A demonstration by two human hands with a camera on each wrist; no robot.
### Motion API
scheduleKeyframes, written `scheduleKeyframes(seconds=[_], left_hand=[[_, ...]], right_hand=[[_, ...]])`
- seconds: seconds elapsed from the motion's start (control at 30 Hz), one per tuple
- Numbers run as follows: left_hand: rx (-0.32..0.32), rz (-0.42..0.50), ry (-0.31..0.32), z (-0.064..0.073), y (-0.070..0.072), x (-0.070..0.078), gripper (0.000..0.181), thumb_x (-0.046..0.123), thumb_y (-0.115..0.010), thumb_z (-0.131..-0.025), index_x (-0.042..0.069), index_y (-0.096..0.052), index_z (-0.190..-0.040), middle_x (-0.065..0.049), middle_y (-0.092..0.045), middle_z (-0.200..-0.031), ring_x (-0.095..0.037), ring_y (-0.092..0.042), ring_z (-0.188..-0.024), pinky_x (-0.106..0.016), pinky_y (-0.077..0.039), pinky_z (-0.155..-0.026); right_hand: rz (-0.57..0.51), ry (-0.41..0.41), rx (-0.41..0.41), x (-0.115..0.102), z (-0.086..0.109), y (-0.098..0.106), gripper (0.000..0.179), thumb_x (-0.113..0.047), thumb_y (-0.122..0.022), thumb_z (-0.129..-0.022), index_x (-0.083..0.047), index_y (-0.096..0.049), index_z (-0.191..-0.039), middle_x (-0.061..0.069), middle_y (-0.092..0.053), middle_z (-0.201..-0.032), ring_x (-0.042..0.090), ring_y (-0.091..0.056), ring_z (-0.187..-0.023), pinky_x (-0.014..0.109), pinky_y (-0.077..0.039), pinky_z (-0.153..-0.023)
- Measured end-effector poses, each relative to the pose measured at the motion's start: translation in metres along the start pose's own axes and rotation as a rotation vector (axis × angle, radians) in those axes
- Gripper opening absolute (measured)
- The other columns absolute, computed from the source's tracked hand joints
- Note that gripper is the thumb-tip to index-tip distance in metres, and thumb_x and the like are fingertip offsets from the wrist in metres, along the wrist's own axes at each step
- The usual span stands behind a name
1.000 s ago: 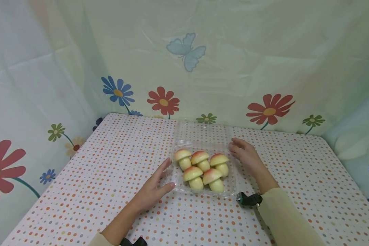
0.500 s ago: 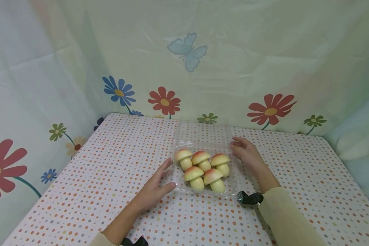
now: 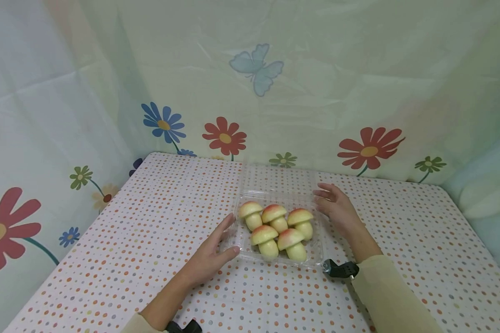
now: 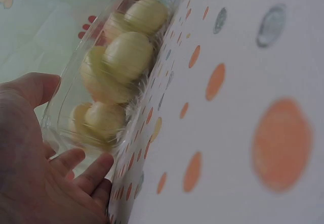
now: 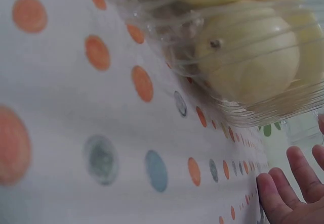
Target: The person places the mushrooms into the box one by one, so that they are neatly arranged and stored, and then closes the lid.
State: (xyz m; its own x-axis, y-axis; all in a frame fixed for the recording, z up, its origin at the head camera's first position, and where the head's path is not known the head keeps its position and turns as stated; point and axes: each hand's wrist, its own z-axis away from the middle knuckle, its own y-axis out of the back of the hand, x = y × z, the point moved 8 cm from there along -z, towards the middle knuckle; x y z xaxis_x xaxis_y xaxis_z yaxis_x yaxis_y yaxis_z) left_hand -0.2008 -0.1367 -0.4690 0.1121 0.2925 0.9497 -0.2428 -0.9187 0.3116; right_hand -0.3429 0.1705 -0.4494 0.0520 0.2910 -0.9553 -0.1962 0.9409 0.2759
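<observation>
A clear plastic clamshell box (image 3: pixel 315 255) lies on the table with its lid (image 3: pixel 280 180) folded back, away from the person. Several mushroom-shaped pieces (image 3: pixel 263 235), pale yellow with reddish tops on their caps, sit inside in two rows. Along the box's left side is the left hand (image 3: pixel 208 260), fingers extended and thumb apart. In the left wrist view its thumb (image 4: pixel 44 86) overlaps the box's edge; contact is hard to tell. The right hand (image 3: pixel 335 207) is beside the upper right side, fingers loosely bent and holding nothing.
White cloth with coloured dots (image 3: pixel 158 208) covers the table. Behind and to the sides hangs a pale curtain (image 3: pixel 308 106) printed with flowers and a butterfly. A black wrist camera (image 3: pixel 340 269) on the right wrist sits close to the box's front right corner.
The head view has drifted slightly, so everything appears a little further right. Both hands keep nearly the same places beside the box, and the mushroom-shaped pieces stay put.
</observation>
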Motion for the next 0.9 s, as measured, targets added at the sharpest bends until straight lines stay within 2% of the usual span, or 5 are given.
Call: scheduleKeyframes(seconds=[0.3,0.63,0.9], left_hand=[[-0.006,0.002,0.001,-0.0001,-0.0007,0.0,0.085,0.025,-0.065,-0.102,0.025,-0.011,-0.168,-0.002,-0.02,-0.173,-0.032,-0.03,-0.157,-0.062,-0.028,-0.123],[0.01,-0.023,-0.002,0.0,-0.0002,0.0011,0.085,0.027,-0.065,-0.102,0.025,-0.013,-0.168,-0.001,-0.022,-0.173,-0.033,-0.031,-0.156,-0.061,-0.025,-0.125],[0.009,-0.037,-0.002,-0.0001,0.0,-0.0008,0.085,0.027,-0.065,-0.102,0.025,-0.012,-0.168,0.0,-0.023,-0.173,-0.032,-0.032,-0.156,-0.061,-0.025,-0.125]], right_hand=[[-0.023,0.019,0.025,-0.002,0.0007,0.0027,0.065,-0.014,-0.055,-0.107,-0.007,-0.023,-0.164,0.023,-0.038,-0.161,0.037,-0.044,-0.144,0.014,-0.053,-0.089],[-0.018,0.048,0.056,-0.0063,0.0033,0.0052,0.066,-0.017,-0.057,-0.106,-0.011,-0.026,-0.163,0.022,-0.042,-0.159,0.035,-0.047,-0.141,0.02,-0.056,-0.091],[0.009,0.073,0.115,-0.0084,0.0054,0.0091,0.061,-0.025,-0.057,-0.107,-0.012,-0.033,-0.161,0.02,-0.047,-0.154,0.021,-0.054,-0.127,0.023,-0.057,-0.094]])
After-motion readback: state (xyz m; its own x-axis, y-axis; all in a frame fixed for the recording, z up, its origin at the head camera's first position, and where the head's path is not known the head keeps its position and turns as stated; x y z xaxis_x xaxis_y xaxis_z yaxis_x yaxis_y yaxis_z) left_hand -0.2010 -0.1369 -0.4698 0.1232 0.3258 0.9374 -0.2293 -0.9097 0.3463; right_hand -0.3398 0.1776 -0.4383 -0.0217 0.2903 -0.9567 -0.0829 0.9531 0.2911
